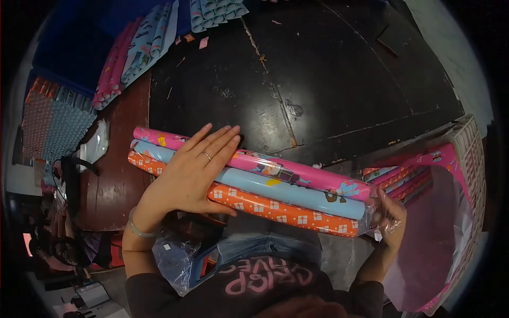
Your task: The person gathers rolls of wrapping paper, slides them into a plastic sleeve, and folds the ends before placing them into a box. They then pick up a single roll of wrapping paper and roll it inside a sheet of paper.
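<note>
Three wrapping paper rolls lie side by side in clear plastic: a pink roll [318,179], a light blue roll [297,194] and an orange roll [281,212] with white gift prints. My left hand [193,172], with a ring on one finger, rests flat across the rolls left of their middle, fingers stretched out. At the right end of the bundle, my right hand [389,214] is closed around the loose end of the plastic wrap.
A white basket [469,153] at the right holds more rolls. Stacked rolls [61,119] stand at the left, with pink rolls [117,66] and blue rolls [144,50] at the upper left. The black table [339,79] has small paper scraps.
</note>
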Available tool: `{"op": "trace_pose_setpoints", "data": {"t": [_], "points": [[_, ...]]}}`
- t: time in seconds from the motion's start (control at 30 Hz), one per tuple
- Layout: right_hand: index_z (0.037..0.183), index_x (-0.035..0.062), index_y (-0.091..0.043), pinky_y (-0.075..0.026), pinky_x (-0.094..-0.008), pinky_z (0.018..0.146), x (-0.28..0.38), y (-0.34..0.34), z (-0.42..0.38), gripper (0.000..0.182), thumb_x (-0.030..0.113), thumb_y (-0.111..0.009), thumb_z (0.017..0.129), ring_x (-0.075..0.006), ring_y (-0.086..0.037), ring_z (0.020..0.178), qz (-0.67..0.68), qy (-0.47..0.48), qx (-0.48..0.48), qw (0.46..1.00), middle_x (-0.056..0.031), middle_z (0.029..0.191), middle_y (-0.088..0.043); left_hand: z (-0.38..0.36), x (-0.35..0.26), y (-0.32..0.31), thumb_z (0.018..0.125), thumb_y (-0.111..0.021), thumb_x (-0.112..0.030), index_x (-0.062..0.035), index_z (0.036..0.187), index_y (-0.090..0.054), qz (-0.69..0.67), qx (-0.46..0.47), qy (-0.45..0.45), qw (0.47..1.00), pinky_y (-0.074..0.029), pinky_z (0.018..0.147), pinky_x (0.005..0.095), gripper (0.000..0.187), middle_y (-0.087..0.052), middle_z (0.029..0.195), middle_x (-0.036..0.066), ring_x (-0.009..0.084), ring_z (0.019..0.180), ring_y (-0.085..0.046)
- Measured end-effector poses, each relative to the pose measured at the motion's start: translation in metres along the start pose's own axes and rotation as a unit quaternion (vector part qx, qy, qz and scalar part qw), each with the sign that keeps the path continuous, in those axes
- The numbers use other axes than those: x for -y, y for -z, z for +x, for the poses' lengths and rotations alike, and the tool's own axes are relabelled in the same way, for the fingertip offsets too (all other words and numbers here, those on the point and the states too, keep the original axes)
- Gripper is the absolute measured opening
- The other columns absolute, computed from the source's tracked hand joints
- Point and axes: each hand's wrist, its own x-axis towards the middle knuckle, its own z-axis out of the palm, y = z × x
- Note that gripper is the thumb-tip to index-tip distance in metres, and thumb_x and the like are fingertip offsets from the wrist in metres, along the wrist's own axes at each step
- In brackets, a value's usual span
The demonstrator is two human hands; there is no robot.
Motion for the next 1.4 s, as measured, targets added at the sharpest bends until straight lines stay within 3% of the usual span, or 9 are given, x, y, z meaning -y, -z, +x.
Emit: {"op": "trace_pose_setpoints", "data": {"t": [0.03,0.13,0.27,0.47,0.7,0.8,0.83,1.1,1.4], "points": [[0.130,0.0011,-0.053,-0.049,-0.0224,0.051,-0.001,0.000,-0.008,0.073,0.047,-0.074,0.077,-0.0164,-0.067,0.060,0.100,-0.049,0.011,0.994,-0.0254,0.113,-0.063,0.001,-0.003,0.002,0.063,-0.070,-0.066,0.0073,0.138,-0.033,0.017,0.006,0.004,1.000,-0.020,0.114,0.0482,0.112,-0.035,0.144,0.023,0.0349,0.134,-0.035],[0.137,-0.0001,-0.044,-0.051,-0.0233,0.053,0.003,0.010,-0.031,0.079,0.041,-0.076,0.076,-0.0179,-0.067,0.060,0.138,-0.067,0.018,0.988,-0.0266,0.118,-0.060,-0.007,-0.007,0.008,0.061,-0.072,-0.066,0.0072,0.140,-0.030,0.039,-0.009,0.039,0.998,-0.017,0.115,0.0486,0.116,-0.032,0.146,0.023,0.0351,0.136,-0.032],[0.139,-0.0061,-0.037,-0.053,-0.0249,0.053,-0.010,0.022,-0.049,0.080,0.030,-0.075,0.078,-0.0203,-0.069,0.064,0.171,-0.039,0.041,0.984,-0.0291,0.128,-0.052,-0.018,0.016,-0.002,0.058,-0.077,-0.059,0.0028,0.142,-0.030,0.039,0.001,0.059,0.997,-0.017,0.115,0.0487,0.114,-0.033,0.147,0.020,0.0335,0.137,-0.032],[0.142,-0.0092,-0.027,-0.054,-0.0266,0.054,-0.028,0.037,-0.064,0.079,0.030,-0.066,0.085,-0.0215,-0.069,0.065,0.250,-0.033,0.050,0.966,-0.0299,0.137,-0.042,-0.014,0.000,-0.007,0.059,-0.079,-0.041,0.0002,0.141,-0.033,0.044,-0.005,0.070,0.997,-0.019,0.115,0.0483,0.102,-0.034,0.146,0.017,0.0327,0.136,-0.033],[0.147,0.0007,-0.023,-0.054,-0.0306,0.058,-0.095,0.037,-0.067,0.073,0.033,-0.057,0.091,-0.0221,-0.068,0.063,0.199,-0.025,0.051,0.978,-0.0292,0.143,-0.035,-0.007,-0.027,-0.007,0.052,-0.079,-0.023,-0.0027,0.137,-0.040,0.154,-0.055,0.061,0.985,-0.026,0.109,0.0482,0.095,-0.046,0.133,0.014,0.0287,0.124,-0.043],[0.148,0.0029,-0.021,-0.054,-0.0326,0.058,-0.134,0.013,-0.070,0.075,0.043,-0.054,0.093,-0.0246,-0.069,0.075,0.272,-0.040,0.045,0.960,-0.0222,0.151,-0.024,-0.005,-0.040,-0.002,0.052,-0.077,-0.019,-0.0031,0.135,-0.042,0.222,-0.045,0.062,0.972,-0.028,0.105,0.0495,0.092,-0.048,0.127,0.013,0.0284,0.119,-0.046],[0.149,0.0052,-0.021,-0.054,-0.0343,0.060,-0.148,0.005,-0.068,0.077,0.048,-0.051,0.093,-0.0255,-0.068,0.077,0.303,-0.006,0.060,0.951,-0.0186,0.153,-0.022,-0.005,-0.041,-0.001,0.052,-0.077,-0.019,-0.0031,0.135,-0.042,0.223,-0.043,0.059,0.972,-0.028,0.105,0.0495,0.092,-0.048,0.127,0.013,0.0284,0.119,-0.046],[0.150,0.0151,-0.019,-0.054,-0.0348,0.065,-0.198,-0.037,-0.044,0.080,0.058,-0.047,0.090,-0.0232,-0.067,0.071,0.468,-0.092,0.021,0.879,-0.0144,0.153,-0.024,-0.003,-0.051,0.008,0.052,-0.077,-0.018,-0.0030,0.133,-0.045,0.303,-0.027,0.050,0.951,-0.029,0.103,0.0511,0.089,-0.049,0.123,0.013,0.0289,0.117,-0.046],[0.151,0.0137,-0.017,-0.052,-0.0303,0.054,-0.191,-0.050,-0.042,0.079,0.059,-0.043,0.091,-0.0194,-0.066,0.065,0.505,-0.109,-0.003,0.856,-0.0169,0.152,-0.026,-0.002,-0.053,0.026,0.053,-0.076,-0.015,-0.0009,0.131,-0.046,0.316,0.020,0.049,0.947,-0.031,0.099,0.0503,0.085,-0.050,0.119,0.014,0.0308,0.111,-0.047]]}}
